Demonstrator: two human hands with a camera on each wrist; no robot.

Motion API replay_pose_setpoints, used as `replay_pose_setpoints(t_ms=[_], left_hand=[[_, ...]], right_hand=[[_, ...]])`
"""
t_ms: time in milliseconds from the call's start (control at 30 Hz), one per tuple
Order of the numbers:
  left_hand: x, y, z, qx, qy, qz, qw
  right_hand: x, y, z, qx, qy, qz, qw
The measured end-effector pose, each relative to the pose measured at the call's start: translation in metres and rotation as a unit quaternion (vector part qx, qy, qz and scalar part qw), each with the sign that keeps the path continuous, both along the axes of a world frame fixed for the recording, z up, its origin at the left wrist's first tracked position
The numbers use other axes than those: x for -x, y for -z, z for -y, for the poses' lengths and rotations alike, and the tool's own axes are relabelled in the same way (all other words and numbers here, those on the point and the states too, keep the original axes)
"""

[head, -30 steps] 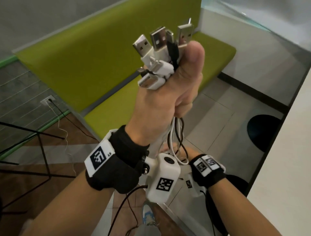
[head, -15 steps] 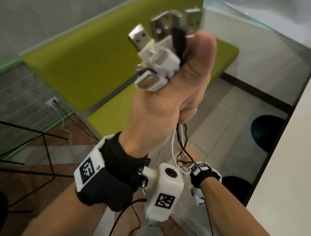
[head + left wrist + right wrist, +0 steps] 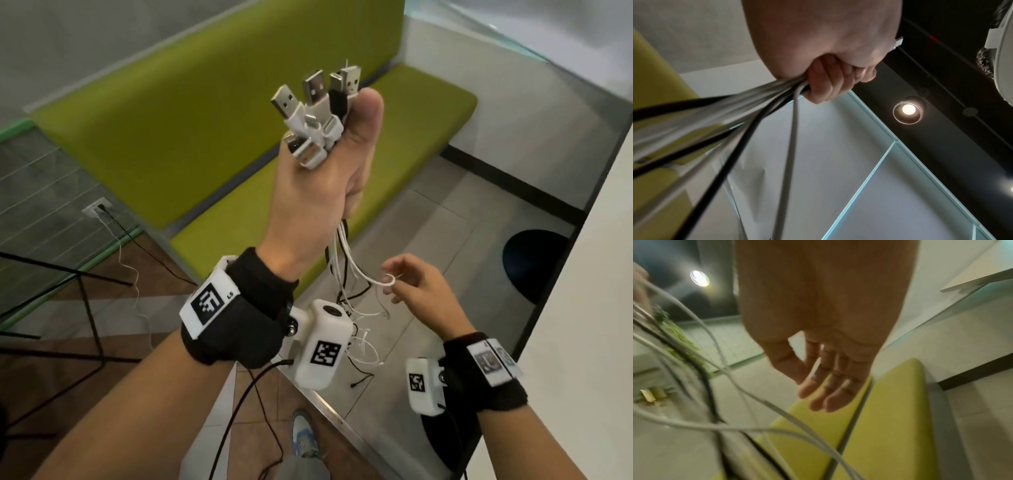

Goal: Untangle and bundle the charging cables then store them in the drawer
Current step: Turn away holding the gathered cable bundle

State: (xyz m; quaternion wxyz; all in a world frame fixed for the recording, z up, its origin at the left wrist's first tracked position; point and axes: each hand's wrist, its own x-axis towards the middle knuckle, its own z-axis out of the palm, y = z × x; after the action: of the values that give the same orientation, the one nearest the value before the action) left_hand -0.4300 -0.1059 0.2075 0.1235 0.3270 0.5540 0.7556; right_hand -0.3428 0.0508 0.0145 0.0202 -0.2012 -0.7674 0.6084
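Gripping the charging cables in a raised left hand, fingers curled tight round the bunch, plug ends fanned above the thumb, likely so loose lengths dangle free for sorting. Reaching in lower right with the right hand, fingers loosely spread, one white loop hooking over a fingertip, apparently teasing out one strand. Seeing no drawer.

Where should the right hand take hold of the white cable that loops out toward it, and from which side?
Grip the white cable at its loop, the bend nearest the right hand, coming from the right and slightly below. The loop juts clear of the strands hanging under the left hand, which grips the plug ends, so a thumb-and-forefinger pinch there probably catches only that one cable.
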Motion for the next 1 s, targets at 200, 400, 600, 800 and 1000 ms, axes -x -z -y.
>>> replay_pose_setpoints(t_ms=[200, 400, 600, 800, 1000], left_hand=[[-0.007, 0.000, -0.010, -0.034, -0.011, 0.027, 0.999], [-0.001, -0.005, -0.003, -0.026, -0.057, 0.000, 0.998], [0.009, -0.009, 0.010, -0.017, -0.086, -0.017, 0.996], [0.013, -0.007, 0.015, -0.015, -0.094, -0.026, 0.995], [0.018, 0.002, 0.021, 0.001, -0.105, -0.018, 0.994]], right_hand=[[0.010, -0.002, 0.051, -0.123, -0.184, -0.049, 0.974], [0.046, 0.059, 0.084, -0.171, -0.143, 0.036, 0.974], [0.039, 0.075, 0.082, -0.071, -0.128, 0.124, 0.981], [0.018, 0.110, 0.070, 0.052, -0.104, 0.194, 0.974], [0.018, 0.111, 0.056, -0.202, -0.121, 0.228, 0.945]])
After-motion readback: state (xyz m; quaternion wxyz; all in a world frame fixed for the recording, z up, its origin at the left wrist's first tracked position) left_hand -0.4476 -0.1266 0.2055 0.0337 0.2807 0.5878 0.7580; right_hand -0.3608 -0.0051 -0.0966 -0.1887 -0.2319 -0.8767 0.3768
